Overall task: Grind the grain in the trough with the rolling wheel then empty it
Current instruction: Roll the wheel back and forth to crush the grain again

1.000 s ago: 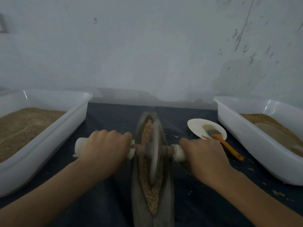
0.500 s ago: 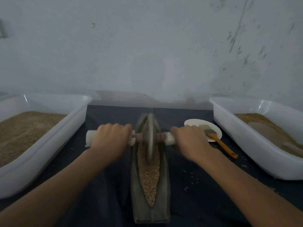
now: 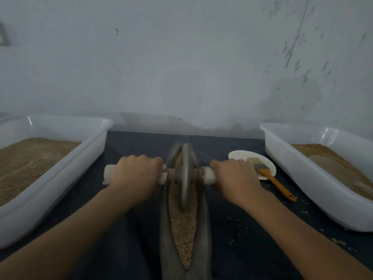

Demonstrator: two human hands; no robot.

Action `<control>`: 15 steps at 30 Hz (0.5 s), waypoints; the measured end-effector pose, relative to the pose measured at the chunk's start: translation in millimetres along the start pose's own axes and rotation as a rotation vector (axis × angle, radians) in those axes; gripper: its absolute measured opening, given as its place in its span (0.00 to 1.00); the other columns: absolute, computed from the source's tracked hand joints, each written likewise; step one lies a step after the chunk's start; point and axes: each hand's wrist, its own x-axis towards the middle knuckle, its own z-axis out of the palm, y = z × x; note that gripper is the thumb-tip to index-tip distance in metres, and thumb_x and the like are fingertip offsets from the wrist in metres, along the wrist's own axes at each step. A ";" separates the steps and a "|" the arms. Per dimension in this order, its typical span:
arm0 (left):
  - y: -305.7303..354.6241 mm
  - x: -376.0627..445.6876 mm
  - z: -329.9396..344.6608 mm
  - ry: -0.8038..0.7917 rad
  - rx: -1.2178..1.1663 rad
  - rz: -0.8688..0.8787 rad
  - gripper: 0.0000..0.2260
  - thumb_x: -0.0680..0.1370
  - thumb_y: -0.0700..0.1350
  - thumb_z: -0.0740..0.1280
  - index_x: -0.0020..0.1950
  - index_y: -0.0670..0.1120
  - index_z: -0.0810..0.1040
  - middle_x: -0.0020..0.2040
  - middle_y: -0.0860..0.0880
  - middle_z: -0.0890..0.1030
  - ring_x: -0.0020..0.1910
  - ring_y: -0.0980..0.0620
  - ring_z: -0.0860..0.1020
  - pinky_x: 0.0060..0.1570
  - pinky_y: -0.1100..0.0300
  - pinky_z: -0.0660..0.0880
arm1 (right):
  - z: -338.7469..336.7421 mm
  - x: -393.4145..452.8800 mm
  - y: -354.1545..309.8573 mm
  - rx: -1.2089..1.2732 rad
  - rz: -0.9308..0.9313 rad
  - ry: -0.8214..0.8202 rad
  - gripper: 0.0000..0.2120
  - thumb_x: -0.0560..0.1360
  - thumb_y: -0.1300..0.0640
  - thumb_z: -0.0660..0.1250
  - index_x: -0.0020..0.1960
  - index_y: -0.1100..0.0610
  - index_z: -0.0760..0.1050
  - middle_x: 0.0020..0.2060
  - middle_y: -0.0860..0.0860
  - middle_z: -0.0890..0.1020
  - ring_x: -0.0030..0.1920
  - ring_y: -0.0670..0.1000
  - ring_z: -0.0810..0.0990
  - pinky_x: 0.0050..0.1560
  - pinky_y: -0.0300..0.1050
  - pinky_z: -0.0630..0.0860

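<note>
A long grey boat-shaped trough (image 3: pixel 204 235) lies lengthwise on the dark cloth in front of me, filled with tan grain (image 3: pixel 183 229). A grey metal rolling wheel (image 3: pixel 185 176) stands upright in the trough's far half. Its axle has white handles on both sides. My left hand (image 3: pixel 135 175) grips the left handle (image 3: pixel 109 174), whose end sticks out past my fist. My right hand (image 3: pixel 236 175) grips the right handle (image 3: pixel 209 177).
A white tub (image 3: pixel 66 172) of brownish grain stands at the left, another white tub (image 3: pixel 302 178) with ground grain at the right. A white plate (image 3: pixel 240 156) with an orange-handled brush (image 3: pixel 272 181) lies beside my right hand. Loose grains dot the cloth; a wall rises close behind.
The wheel rolled from the trough's middle toward its far end, both hands moving forward with it. Grain in the near half lies uncovered now.
</note>
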 end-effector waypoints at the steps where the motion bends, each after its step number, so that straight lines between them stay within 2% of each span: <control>1: -1.5 10.6 5.4 0.023 -0.005 -0.001 0.10 0.73 0.53 0.64 0.42 0.54 0.63 0.42 0.52 0.78 0.42 0.47 0.79 0.36 0.56 0.64 | 4.7 12.1 1.5 -0.008 0.021 0.010 0.09 0.72 0.47 0.67 0.47 0.47 0.69 0.41 0.50 0.80 0.41 0.55 0.78 0.36 0.46 0.65; 6: -7.8 40.1 16.3 0.014 -0.057 -0.006 0.07 0.73 0.52 0.65 0.43 0.52 0.68 0.40 0.51 0.77 0.37 0.47 0.74 0.36 0.56 0.66 | 17.1 41.0 7.6 -0.045 0.036 0.089 0.08 0.71 0.50 0.68 0.46 0.49 0.71 0.41 0.52 0.80 0.41 0.57 0.78 0.35 0.48 0.64; 9: -6.4 24.4 13.7 0.026 -0.028 0.022 0.09 0.73 0.52 0.66 0.44 0.53 0.66 0.35 0.54 0.70 0.33 0.50 0.68 0.34 0.56 0.63 | 16.7 28.1 6.5 -0.048 0.004 0.105 0.09 0.72 0.48 0.68 0.47 0.49 0.70 0.40 0.51 0.80 0.40 0.56 0.79 0.34 0.47 0.64; 10: -5.1 15.6 10.7 0.031 -0.009 0.036 0.11 0.73 0.52 0.66 0.43 0.53 0.64 0.34 0.54 0.68 0.33 0.50 0.68 0.34 0.56 0.62 | 14.7 18.9 5.4 -0.035 -0.008 0.097 0.09 0.72 0.48 0.68 0.47 0.49 0.70 0.40 0.51 0.80 0.39 0.55 0.78 0.34 0.47 0.65; 13: -1.4 -14.0 -5.6 0.027 0.023 0.090 0.13 0.73 0.52 0.66 0.44 0.54 0.60 0.37 0.54 0.73 0.35 0.50 0.74 0.34 0.56 0.62 | 2.6 -20.5 1.3 0.034 -0.060 0.055 0.11 0.72 0.45 0.68 0.48 0.47 0.68 0.39 0.48 0.79 0.39 0.52 0.78 0.37 0.47 0.72; 15: 1.1 -35.2 -19.8 0.010 0.048 0.129 0.15 0.72 0.53 0.67 0.44 0.55 0.58 0.38 0.54 0.73 0.37 0.51 0.75 0.34 0.56 0.61 | -8.8 -50.2 -0.1 0.081 -0.093 0.049 0.13 0.69 0.44 0.71 0.47 0.45 0.68 0.37 0.46 0.79 0.36 0.49 0.77 0.36 0.46 0.73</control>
